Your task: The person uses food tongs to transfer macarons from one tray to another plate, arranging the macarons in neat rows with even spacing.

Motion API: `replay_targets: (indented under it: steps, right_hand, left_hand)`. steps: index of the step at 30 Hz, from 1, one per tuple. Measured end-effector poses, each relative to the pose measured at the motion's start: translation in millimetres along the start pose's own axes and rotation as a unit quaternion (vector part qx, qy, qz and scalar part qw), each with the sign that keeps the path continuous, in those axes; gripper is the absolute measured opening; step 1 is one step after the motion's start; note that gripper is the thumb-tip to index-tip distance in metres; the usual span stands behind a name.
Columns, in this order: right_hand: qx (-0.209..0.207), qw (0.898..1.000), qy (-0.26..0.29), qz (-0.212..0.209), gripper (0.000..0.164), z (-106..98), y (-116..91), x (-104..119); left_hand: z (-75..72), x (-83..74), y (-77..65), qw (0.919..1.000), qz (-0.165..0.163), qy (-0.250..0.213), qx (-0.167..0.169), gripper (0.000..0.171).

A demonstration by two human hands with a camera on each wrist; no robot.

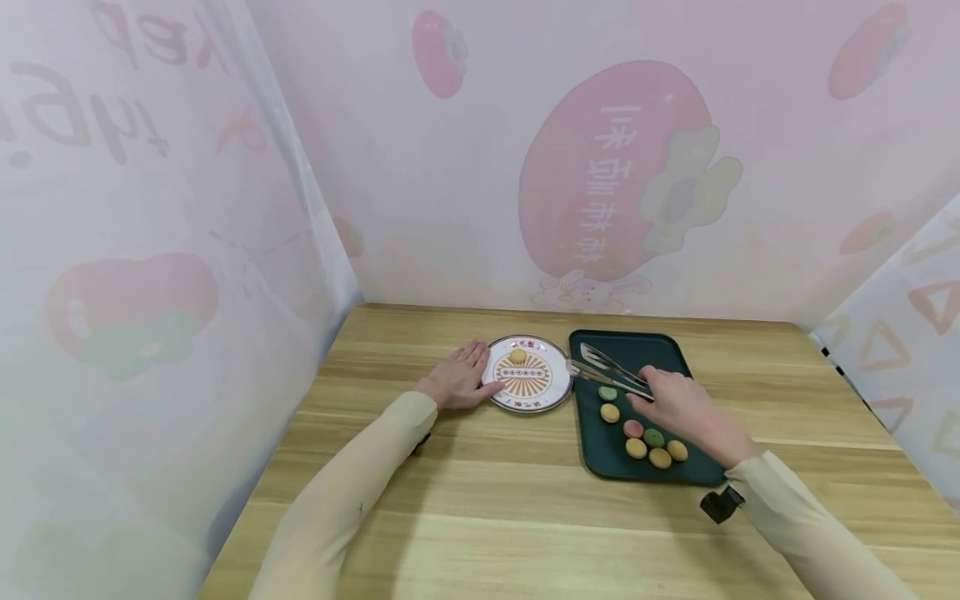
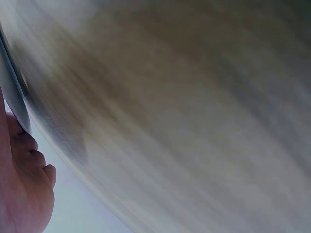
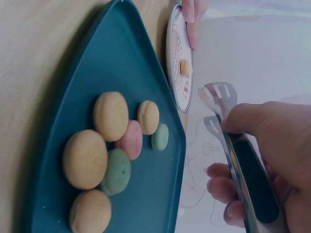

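My left hand [image 1: 463, 379] lies flat at the left rim of a round white plate [image 1: 551, 387] with red and orange print, fingers straight and thumb over the edge. One yellow macaron [image 1: 518, 356] sits on the plate. My right hand [image 1: 686, 408] grips metal tongs [image 3: 255, 179] with a dark handle inlay and slotted tips. The tips stand apart with nothing between them, pointing left over the tray's upper part towards the plate. Below them, a dark green tray [image 1: 603, 458] bears several macarons: yellow ones [image 3: 85, 159], a pink one [image 3: 130, 140] and green ones [image 3: 116, 172].
Plate and tray lie side by side on a wooden table [image 1: 487, 508]. Pale printed curtains [image 1: 480, 167] hang behind the table and along its sides. In the left wrist view, the tabletop fills most of the picture, with part of the hand at the left edge.
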State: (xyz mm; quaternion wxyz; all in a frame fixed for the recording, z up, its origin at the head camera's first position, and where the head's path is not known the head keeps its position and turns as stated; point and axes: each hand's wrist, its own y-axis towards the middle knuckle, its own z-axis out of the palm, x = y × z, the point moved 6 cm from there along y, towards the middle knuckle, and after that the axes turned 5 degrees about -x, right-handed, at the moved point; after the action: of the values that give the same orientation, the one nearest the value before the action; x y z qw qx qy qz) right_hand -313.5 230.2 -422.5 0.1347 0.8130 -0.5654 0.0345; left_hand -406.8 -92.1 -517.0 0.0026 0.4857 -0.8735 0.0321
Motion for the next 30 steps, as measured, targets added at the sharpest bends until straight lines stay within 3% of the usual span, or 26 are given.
replay_targets:
  steps: [14,23,30]
  right_hand:
    - [0.016,1.0,0.023,-0.006,0.028,11,-21,-22]
    - [-0.021,1.0,-0.008,-0.014,0.028,19,-27,-33]
    - [-0.015,1.0,0.003,-0.001,0.03,24,-34,-41]
  left_hand:
    - [0.6,0.5,0.7,1.0,-0.001,0.005,-0.002,0.093]
    - [0.4,1.6,-0.4,1.0,-0.001,0.009,-0.001,0.094]
    - [-0.6,0.8,-0.3,1.0,0.003,0.009,-0.002,0.095]
